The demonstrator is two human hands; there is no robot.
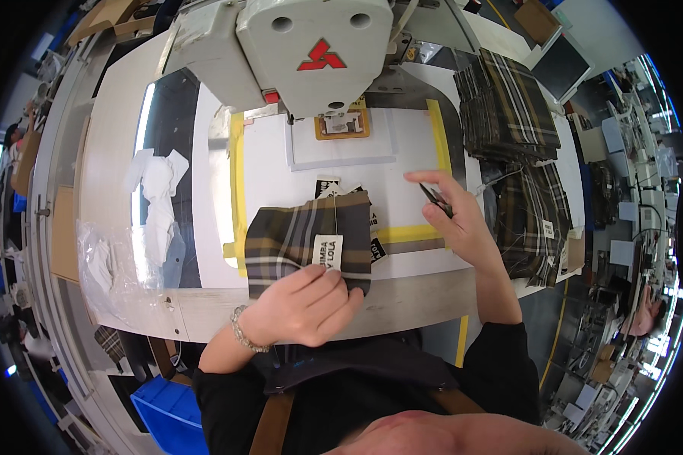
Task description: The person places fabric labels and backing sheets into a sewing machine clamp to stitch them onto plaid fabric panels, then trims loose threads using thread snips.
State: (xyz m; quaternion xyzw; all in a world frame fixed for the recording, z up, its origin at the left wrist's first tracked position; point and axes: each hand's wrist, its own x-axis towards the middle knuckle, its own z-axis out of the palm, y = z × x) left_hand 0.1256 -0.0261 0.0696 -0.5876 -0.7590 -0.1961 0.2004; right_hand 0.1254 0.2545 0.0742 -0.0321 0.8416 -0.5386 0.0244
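My left hand (pixel 305 305), with a beaded bracelet at the wrist, is closed on the lower edge of a plaid fabric piece (pixel 281 235) in brown, grey and white. A white woven label (pixel 327 253) with black print lies on the fabric, just above my fingers. In my right hand (pixel 460 220) are small black thread snips (pixel 435 200), held apart from the fabric on its right side, index finger stretched out. Several loose black and white labels (pixel 377 249) show partly from behind the fabric.
A sewing machine head (pixel 315 57) stands over the table's far side, above a clamp frame (pixel 343 125). Yellow tape (pixel 238 182) borders the white work sheet. Stacked plaid pieces (pixel 508 110) lie at right; a clear plastic bag (pixel 121 262) and white scraps (pixel 159 197) at left.
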